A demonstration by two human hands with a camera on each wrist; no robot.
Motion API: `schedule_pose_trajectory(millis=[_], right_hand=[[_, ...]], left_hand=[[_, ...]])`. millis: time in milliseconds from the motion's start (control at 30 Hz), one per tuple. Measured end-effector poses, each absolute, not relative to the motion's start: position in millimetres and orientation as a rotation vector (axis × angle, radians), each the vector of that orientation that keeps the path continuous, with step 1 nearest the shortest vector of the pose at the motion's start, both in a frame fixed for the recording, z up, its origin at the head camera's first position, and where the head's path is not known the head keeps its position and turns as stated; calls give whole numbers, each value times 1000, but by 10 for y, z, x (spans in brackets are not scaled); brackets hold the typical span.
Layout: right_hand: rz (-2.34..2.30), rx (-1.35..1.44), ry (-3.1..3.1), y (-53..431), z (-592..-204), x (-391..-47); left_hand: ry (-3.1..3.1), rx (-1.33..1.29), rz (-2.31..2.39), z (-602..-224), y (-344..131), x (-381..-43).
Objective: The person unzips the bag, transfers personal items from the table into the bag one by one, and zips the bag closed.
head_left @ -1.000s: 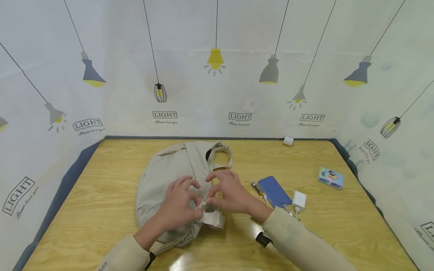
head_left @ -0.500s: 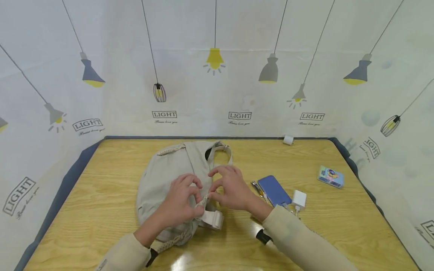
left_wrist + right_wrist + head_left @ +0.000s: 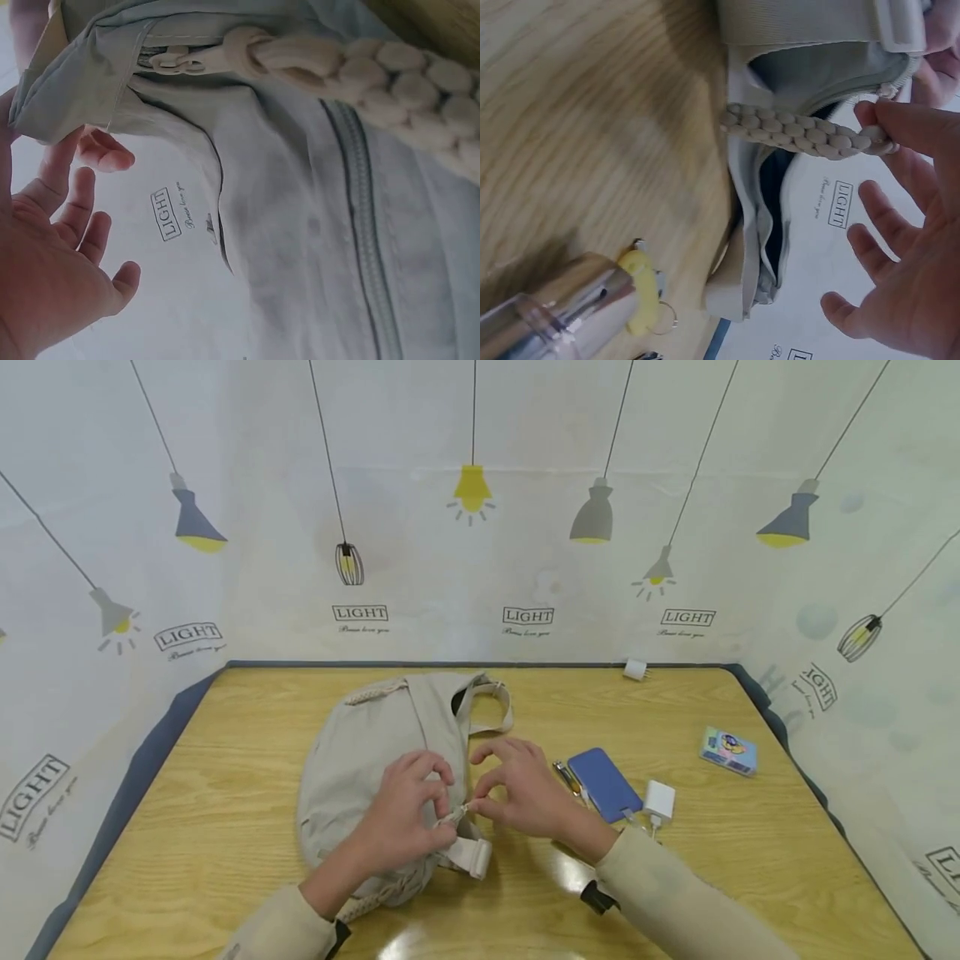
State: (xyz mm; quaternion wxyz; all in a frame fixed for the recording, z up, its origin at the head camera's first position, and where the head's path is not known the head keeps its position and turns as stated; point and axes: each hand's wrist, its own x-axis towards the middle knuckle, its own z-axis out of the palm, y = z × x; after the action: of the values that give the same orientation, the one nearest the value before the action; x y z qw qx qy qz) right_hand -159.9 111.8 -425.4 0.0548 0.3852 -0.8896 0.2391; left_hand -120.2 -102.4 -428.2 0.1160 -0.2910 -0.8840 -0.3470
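Observation:
A beige backpack [image 3: 382,735] lies on the wooden table, its carry handle [image 3: 495,706] to the right. My left hand [image 3: 405,814] pinches the fabric edge near the bag's zipped opening, seen also in the left wrist view as fabric [image 3: 75,97] between fingers and thumb. Close beside it, my right hand [image 3: 525,789] holds the knotted end of a braided zipper pull [image 3: 802,135] between thumb and index finger; the other fingers are spread. Part of the opening [image 3: 776,180] gapes dark below the pull. Another braided pull [image 3: 412,82] hangs from a zipper slider [image 3: 172,61].
Right of the bag lie a blue flat rectangular device [image 3: 604,783], a nail clipper [image 3: 566,777] and a white charger [image 3: 659,800] with a cable. A small box [image 3: 729,750] and a white plug [image 3: 635,670] are farther off. A shiny cylinder [image 3: 600,289] stands near a yellow tag [image 3: 639,292].
My right hand has risen slightly, then shifted right and down with the zipper pull, away from the bag. My left hand has moved a little to the right, keeping its pinch.

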Motion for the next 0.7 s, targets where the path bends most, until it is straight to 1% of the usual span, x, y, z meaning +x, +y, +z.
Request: schedule_pose_trajectory(millis=[167,333,567,700], right_hand=[[703,1113,-2583,1070,-4364,-1637],[576,1002,-2624,1062,-4463,-1721],[585,957,-2661,1032,-4486,-1855],[545,884,-2671,1025,-4525,-1963]], left_hand=[[-2568,-881,-1012,-4276,-1016,-1197],[-2564,-902,-1010,-4293,-1030,-1174],[-2585,-883,-967,-4284,-1093,-1197],[-2598,-877,-928,-4275,-1131,-1210]])
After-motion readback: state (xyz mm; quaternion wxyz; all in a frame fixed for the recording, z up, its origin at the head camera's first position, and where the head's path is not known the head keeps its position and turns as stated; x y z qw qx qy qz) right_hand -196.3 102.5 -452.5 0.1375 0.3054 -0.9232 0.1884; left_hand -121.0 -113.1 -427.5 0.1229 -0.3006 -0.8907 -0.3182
